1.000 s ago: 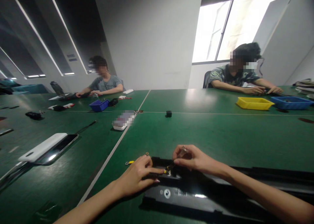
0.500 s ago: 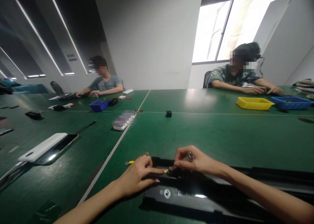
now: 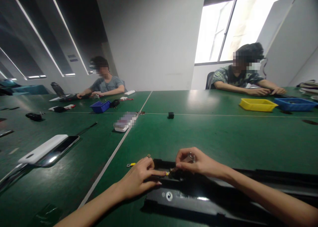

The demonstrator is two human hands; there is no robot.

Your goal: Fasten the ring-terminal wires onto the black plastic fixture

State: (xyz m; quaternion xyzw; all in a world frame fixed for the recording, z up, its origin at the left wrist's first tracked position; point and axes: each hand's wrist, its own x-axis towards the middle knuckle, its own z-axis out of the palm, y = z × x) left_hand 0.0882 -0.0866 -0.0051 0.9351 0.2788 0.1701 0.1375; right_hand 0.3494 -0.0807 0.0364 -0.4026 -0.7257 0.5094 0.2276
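The left hand (image 3: 137, 181) pinches a yellow-tipped wire (image 3: 167, 173) on the long black part (image 3: 188, 200) on the tabletop (image 3: 223, 134). The right hand (image 3: 198, 164) has a tight grip too — it pinches a small silver tool (image 3: 190, 158).

This was an assembly workroom set up in a plain office-type room. Wide green work tables (image 3: 223, 137) stood pushed together, with pale seams running between them. Plastic parts bins sat on them: a yellow one (image 3: 257, 104), a large blue one (image 3: 295, 103) and a small blue one (image 3: 100, 106). Two other people (image 3: 105, 84) (image 3: 238, 76) sat along the far side, each bent over small pieces. A long black part (image 3: 198, 200) lay at the near edge, with a loose yellow-sleeved terminal (image 3: 131, 164) beside it. Bare white walls, a big window (image 3: 231, 28) and ceiling strip lights (image 3: 64, 31) enclosed the room.
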